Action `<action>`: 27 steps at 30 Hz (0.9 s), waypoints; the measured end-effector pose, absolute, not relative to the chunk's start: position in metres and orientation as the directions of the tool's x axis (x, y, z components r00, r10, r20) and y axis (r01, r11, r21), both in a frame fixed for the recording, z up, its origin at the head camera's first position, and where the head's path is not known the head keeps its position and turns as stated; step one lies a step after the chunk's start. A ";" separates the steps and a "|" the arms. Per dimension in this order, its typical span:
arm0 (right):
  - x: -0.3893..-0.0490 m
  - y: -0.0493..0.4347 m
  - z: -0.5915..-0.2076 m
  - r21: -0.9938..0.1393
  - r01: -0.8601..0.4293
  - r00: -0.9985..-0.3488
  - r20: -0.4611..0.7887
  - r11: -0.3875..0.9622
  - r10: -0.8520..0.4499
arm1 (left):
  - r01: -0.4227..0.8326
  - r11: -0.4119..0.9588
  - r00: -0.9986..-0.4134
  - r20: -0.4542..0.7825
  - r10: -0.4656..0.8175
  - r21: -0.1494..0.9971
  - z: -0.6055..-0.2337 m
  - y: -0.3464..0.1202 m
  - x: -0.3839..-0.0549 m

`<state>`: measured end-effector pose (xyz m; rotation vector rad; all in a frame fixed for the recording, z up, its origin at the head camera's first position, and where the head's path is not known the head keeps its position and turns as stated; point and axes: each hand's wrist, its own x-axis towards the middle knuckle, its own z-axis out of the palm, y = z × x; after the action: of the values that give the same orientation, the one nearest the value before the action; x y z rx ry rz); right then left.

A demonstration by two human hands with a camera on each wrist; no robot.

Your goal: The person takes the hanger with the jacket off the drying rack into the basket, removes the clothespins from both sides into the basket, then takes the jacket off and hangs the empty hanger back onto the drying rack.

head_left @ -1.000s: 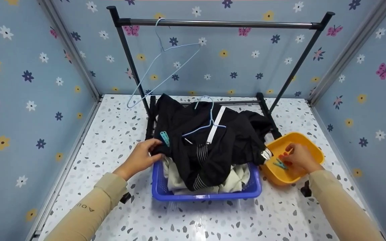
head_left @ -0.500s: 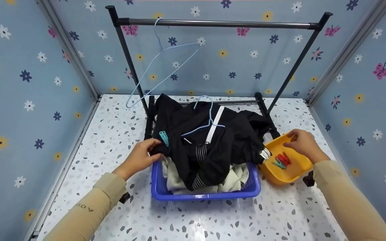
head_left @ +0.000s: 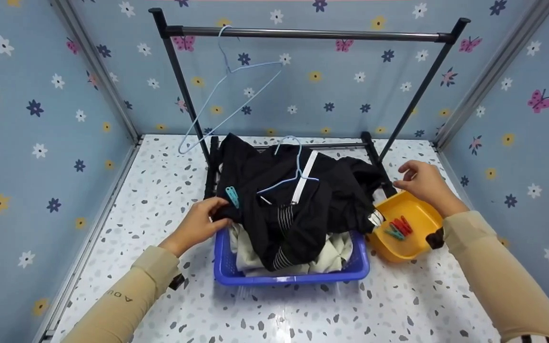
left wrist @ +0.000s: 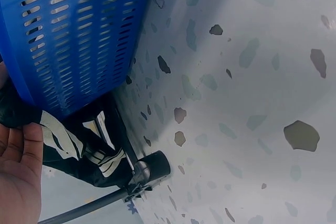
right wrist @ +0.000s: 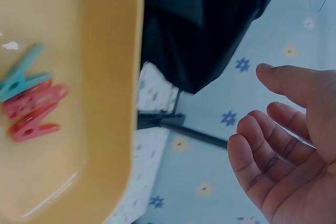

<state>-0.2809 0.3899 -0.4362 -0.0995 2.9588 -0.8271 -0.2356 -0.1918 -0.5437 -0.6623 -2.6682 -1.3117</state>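
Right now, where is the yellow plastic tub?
The yellow plastic tub is at the right in the head view, just right of the blue plastic basket and close to the right hand.

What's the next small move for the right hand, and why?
Probably bring the right hand over to the teal clothespin on the black garment and pinch it. The right hand is empty and clear of the yellow basin, where other clothespins lie; the left hand holds the garment near the teal clothespin, which should steady it.
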 end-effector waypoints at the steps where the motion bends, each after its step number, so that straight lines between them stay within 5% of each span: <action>1: -0.281 0.386 -0.434 -0.518 -0.055 -0.996 -0.037 0.853 -0.086 | 0.427 0.536 -0.899 0.277 0.340 0.728 -0.544 -0.192 -0.235; 8: -0.280 0.361 -0.421 -0.514 -0.157 -0.988 0.079 0.843 -0.136 | 0.412 0.546 -0.905 0.258 0.338 0.730 -0.543 -0.192 -0.235; 27: -0.282 0.286 -0.405 -0.558 -0.285 -0.959 0.162 0.780 -0.234 | 0.389 0.548 -0.914 0.238 0.328 0.741 -0.542 -0.192 -0.235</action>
<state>-0.2820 0.2857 -0.4051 -0.4445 3.0418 -0.9750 -0.2346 -0.1924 -0.5416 -0.6261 -2.7005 -1.3197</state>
